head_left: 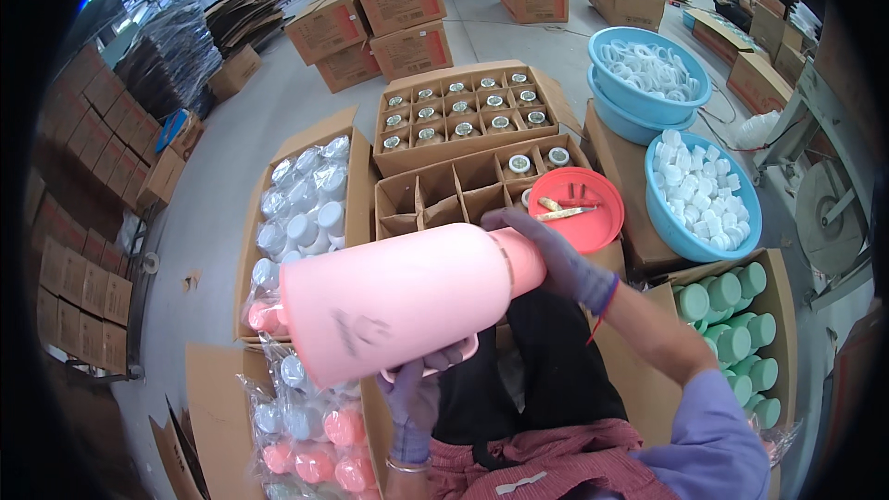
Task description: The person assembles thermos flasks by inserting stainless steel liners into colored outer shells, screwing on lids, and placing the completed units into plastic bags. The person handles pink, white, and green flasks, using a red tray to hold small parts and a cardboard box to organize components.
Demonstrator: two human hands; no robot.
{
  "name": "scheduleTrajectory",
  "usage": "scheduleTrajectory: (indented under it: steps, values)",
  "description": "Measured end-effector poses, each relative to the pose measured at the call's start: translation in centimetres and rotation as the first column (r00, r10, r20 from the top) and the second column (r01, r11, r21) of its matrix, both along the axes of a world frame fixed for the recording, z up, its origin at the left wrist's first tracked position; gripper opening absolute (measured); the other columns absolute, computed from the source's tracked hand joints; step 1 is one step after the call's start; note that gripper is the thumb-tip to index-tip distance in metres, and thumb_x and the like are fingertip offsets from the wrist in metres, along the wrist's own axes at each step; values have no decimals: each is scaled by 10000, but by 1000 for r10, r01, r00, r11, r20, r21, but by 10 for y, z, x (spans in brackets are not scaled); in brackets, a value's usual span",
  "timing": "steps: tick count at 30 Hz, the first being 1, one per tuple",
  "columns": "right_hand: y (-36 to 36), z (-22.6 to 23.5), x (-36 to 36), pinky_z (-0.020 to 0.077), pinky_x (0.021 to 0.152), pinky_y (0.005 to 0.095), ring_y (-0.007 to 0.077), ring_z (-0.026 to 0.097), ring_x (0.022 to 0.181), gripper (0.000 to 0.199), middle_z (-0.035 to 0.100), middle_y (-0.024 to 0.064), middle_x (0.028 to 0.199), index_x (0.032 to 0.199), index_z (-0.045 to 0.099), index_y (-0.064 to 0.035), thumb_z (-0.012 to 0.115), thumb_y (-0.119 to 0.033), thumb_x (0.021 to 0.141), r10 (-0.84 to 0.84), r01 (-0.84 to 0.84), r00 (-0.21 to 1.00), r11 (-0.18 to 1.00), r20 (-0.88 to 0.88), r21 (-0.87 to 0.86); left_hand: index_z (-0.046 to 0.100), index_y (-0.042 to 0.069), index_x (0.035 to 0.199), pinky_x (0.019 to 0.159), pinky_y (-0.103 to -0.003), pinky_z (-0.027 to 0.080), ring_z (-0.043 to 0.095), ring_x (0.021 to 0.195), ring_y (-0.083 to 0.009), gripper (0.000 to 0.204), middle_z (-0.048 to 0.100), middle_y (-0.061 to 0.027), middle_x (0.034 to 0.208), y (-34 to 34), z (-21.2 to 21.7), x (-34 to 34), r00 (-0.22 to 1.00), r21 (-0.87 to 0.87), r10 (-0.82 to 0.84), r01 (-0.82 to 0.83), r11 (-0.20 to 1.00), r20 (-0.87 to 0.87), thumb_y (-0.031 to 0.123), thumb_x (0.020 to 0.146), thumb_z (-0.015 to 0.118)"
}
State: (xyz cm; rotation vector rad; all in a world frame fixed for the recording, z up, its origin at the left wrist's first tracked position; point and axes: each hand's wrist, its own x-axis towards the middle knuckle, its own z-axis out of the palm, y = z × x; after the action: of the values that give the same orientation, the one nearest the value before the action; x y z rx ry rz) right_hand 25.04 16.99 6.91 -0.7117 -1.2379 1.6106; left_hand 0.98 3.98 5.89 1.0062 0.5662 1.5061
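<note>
A large pink thermos jug [398,282] lies tilted on its side in the air over my lap, its base toward the left. Dark smudges mark its wall. My left hand [413,407], in a thin lilac glove, is closed around the jug's handle [470,348] underneath. At the other end, my gloved right hand [565,268] wraps over the darker pink cap [524,259]. Just beyond that hand sits a red round lid-like tray [602,227] holding a few small tools or pens.
Divided cartons with bottle-like flasks [460,111] stand ahead. Bagged white and pink jugs [306,222] fill boxes at the left. Blue basins hold white caps [699,190] and clear rings [648,69] at the right, near a box of green jugs [736,343]. A person [738,0] sits far off.
</note>
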Motion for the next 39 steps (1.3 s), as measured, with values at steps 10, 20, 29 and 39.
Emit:
scheduleTrajectory:
  steps: [10,20,29,39]
  values:
    - [4,42,-34,479,919,346,260,652,991,340,688,134,1057,1181,651,-51,538,-311,992,271,-407,580,913,768,-15,612,145,1274,1055,-631,359,543,1170,-258,419,575,-88,1081,-54,-12,-48,-69,387,527,599,701,-847,172,858,572]
    - [-39,-116,104,557,657,324,166,665,648,408,675,103,797,1090,627,-4,683,-351,885,84,127,590,972,803,-195,540,-99,1304,1078,-405,400,585,1198,-317,402,623,-207,1253,-4,40,-72,374,269,350,-252,929,-859,1,924,456]
    - [-128,-289,42,547,808,459,377,700,935,484,708,246,983,1276,541,36,590,-221,869,270,233,14,935,963,-266,542,-31,1369,1030,-303,426,583,1183,-194,397,621,-143,1292,109,48,-15,453,-34,-57,60,998,-890,72,993,463]
    - [-56,-128,153,544,689,457,352,670,749,207,683,161,827,882,652,-114,569,-294,943,-376,25,42,927,926,375,567,-7,1358,857,-216,470,584,964,-74,399,678,-63,1173,128,46,7,476,-393,-438,196,898,-763,145,993,520]
